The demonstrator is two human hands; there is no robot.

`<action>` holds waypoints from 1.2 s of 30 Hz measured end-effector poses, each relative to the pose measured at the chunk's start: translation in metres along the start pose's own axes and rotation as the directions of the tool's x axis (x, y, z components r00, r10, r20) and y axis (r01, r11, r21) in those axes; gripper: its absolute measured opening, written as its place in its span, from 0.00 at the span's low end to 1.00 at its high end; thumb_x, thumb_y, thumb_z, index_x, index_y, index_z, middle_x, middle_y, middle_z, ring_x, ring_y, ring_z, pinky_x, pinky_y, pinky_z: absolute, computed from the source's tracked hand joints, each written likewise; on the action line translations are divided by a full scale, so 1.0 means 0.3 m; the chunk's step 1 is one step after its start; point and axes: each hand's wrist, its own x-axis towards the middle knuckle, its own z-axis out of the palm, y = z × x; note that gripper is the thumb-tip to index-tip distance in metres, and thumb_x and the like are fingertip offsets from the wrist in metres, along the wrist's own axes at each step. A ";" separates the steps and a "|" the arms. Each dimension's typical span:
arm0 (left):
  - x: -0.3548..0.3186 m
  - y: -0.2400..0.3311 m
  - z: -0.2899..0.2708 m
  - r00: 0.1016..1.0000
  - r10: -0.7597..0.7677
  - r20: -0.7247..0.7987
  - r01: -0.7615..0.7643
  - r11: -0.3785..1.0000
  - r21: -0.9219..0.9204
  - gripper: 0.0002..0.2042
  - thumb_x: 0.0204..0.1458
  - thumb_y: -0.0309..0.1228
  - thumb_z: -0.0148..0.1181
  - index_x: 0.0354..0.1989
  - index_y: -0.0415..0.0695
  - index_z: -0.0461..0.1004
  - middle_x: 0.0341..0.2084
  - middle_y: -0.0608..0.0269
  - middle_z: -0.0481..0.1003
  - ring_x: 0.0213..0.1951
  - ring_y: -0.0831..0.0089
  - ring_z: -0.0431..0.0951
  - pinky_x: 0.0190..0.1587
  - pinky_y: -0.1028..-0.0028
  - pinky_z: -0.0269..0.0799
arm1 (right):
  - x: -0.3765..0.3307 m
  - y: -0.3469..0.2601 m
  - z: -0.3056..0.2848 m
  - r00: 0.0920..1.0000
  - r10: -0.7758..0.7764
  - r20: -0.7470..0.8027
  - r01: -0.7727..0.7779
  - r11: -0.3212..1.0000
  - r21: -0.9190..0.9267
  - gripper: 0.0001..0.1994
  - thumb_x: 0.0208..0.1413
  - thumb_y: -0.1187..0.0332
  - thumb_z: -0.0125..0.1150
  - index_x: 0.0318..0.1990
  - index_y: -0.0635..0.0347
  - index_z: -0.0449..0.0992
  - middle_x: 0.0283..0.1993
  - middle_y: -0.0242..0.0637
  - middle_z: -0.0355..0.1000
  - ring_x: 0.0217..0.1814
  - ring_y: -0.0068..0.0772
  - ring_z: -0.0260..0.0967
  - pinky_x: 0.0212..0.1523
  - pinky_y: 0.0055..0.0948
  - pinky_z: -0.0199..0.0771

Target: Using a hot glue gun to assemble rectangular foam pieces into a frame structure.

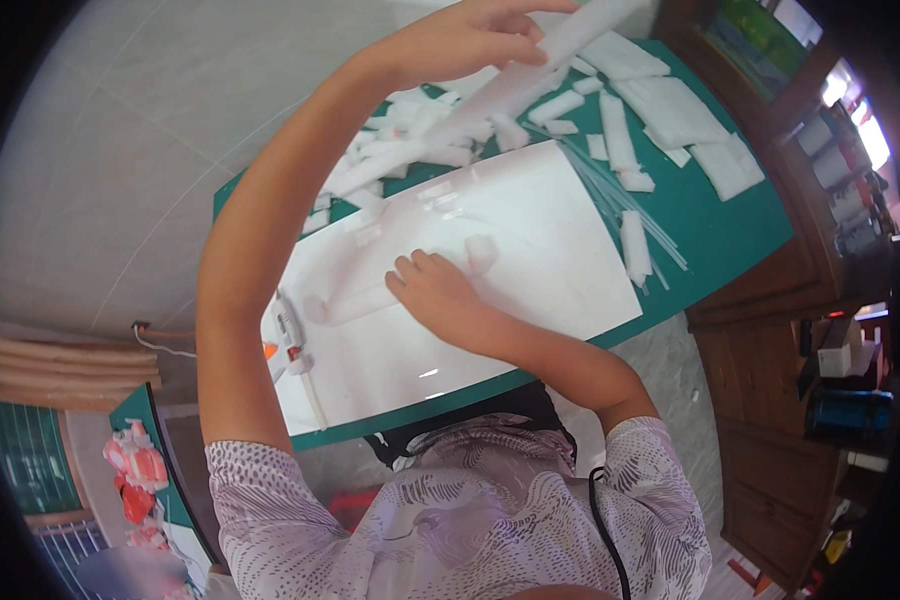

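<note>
My left hand (485, 42) reaches to the far side of the table, its fingers and thumb closed on a long white foam strip (580, 28). The strip slants down to the left over a pile of white foam pieces (410, 125). On the glossy white board (560, 215), a white foam roll (355, 303) lies across the middle. My right hand (437, 295) rests on the roll with its fingers curled over it; the palm side is hidden. Left of the roll is a white glue gun (288, 325) with a glue stick at its rear.
Several translucent glue sticks (635, 205) lie on the green tabletop (715, 255) right of the board. Larger folded foam sheets (675, 110) lie at the far right. Dark wooden cabinets (760, 440) stand to the right. Red-and-white bundles (135, 460) sit on another table at left.
</note>
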 end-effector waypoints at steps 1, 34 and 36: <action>-0.041 0.006 -0.012 0.998 -0.061 -0.013 0.062 0.994 0.085 0.35 0.48 0.35 0.59 0.68 0.50 0.59 0.42 0.49 0.73 0.43 0.62 0.74 0.48 0.56 0.66 | -0.002 0.006 0.003 1.000 -0.013 0.005 0.013 1.000 0.009 0.10 0.44 0.73 0.56 0.37 0.60 0.72 0.37 0.38 0.67 0.42 0.38 0.66 0.42 0.33 0.68; -0.662 -0.174 0.165 0.978 -0.190 0.089 0.116 0.843 0.525 0.24 0.52 0.31 0.61 0.60 0.48 0.69 0.49 0.52 0.76 0.48 0.57 0.76 0.50 0.64 0.72 | -0.113 0.064 -0.289 0.921 0.115 -0.372 0.010 0.948 0.318 0.10 0.45 0.81 0.58 0.38 0.63 0.75 0.39 0.44 0.73 0.43 0.46 0.70 0.46 0.36 0.71; -0.660 -0.181 0.172 0.975 -0.211 0.077 0.141 0.842 0.520 0.24 0.52 0.31 0.61 0.60 0.47 0.69 0.49 0.52 0.76 0.48 0.57 0.76 0.50 0.63 0.72 | -0.122 0.161 -0.319 0.903 0.244 -0.354 -0.115 0.931 0.347 0.11 0.47 0.81 0.57 0.40 0.61 0.74 0.45 0.44 0.71 0.49 0.45 0.69 0.47 0.34 0.71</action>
